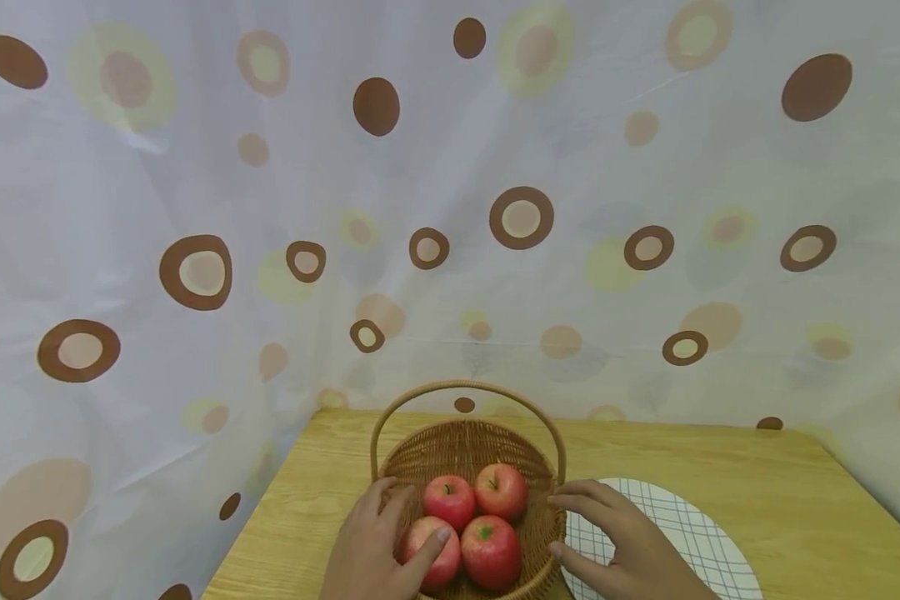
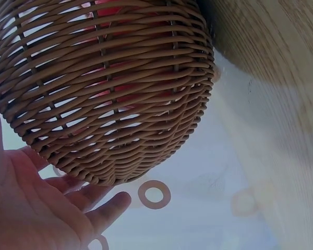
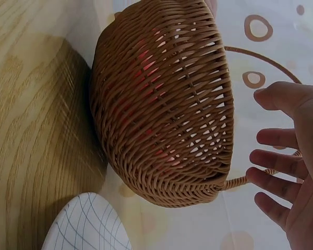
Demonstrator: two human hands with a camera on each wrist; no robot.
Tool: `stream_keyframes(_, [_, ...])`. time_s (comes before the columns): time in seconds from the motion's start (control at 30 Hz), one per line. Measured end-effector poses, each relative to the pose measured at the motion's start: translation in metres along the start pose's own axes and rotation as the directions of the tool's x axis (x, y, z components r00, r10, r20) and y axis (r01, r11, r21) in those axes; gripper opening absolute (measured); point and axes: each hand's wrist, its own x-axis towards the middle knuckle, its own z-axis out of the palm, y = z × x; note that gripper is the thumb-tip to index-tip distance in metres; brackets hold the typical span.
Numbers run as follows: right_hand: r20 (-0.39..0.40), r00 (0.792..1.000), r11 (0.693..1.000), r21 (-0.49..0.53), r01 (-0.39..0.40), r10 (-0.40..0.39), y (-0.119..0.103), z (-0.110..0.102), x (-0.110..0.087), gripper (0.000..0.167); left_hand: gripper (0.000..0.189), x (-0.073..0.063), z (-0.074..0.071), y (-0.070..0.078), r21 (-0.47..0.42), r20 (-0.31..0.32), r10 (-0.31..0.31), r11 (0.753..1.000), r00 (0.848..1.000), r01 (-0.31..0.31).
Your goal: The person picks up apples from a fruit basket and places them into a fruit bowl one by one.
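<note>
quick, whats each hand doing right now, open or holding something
Left hand: open, at the basket.
Right hand: open, holding nothing.

No text, label, brand, number or sign can be read in any view: no lettering is seen on the apples [image 1: 491, 552], the basket [image 1: 457, 439], the plate [image 1: 693, 517], the desk [image 1: 802, 483] or the spotted sheet [image 1: 435, 167].

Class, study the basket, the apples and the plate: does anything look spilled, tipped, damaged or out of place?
Nothing stands out. The wicker basket stands upright on the wooden table, and the four apples lie inside it. The checked plate lies to its right, partly hidden by the right hand. No spill or damage shows.
</note>
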Motion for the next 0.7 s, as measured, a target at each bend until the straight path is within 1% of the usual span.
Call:
stream_keyframes(0.1, [0.021, 1.0, 1.0, 0.019, 0.001, -0.002, -0.003, 0.002, 0.003, 0.043, 0.056, 0.0, -0.001, 0.0, -0.006, -0.001, 0.005, 1.0, 1.0, -0.005])
stream_keyframes(0.17, [0.031, 1.0, 1.0, 0.023, 0.005, -0.006, -0.005, 0.003, 0.005, 0.041, 0.058, -0.001, -0.002, 0.0, -0.007, 0.005, -0.008, 1.0, 1.0, 0.008])
stream_keyframes(0.33, [0.064, 0.998, 0.999, 0.043, 0.015, -0.018, -0.006, 0.008, 0.008, 0.034, 0.071, -0.003, -0.005, 0.001, 0.002, 0.036, -0.077, 0.997, 0.996, 0.077])
stream_keyframes(0.47, [0.112, 0.994, 0.997, 0.071, -0.012, 0.004, -0.005, 0.012, 0.008, 0.032, 0.082, -0.005, -0.005, 0.001, 0.031, 0.037, -0.118, 0.993, 0.992, 0.117])
stream_keyframes(0.6, [0.121, 0.993, 0.999, 0.053, -0.002, -0.004, -0.005, 0.016, 0.009, 0.033, 0.089, -0.006, -0.004, 0.0, 0.056, 0.023, -0.123, 0.991, 0.992, 0.121])
stream_keyframes(0.7, [0.129, 0.991, 0.998, 0.059, 0.009, -0.017, -0.005, 0.019, 0.009, 0.032, 0.091, -0.008, -0.002, -0.002, 0.077, 0.017, -0.123, 0.99, 0.992, 0.121])
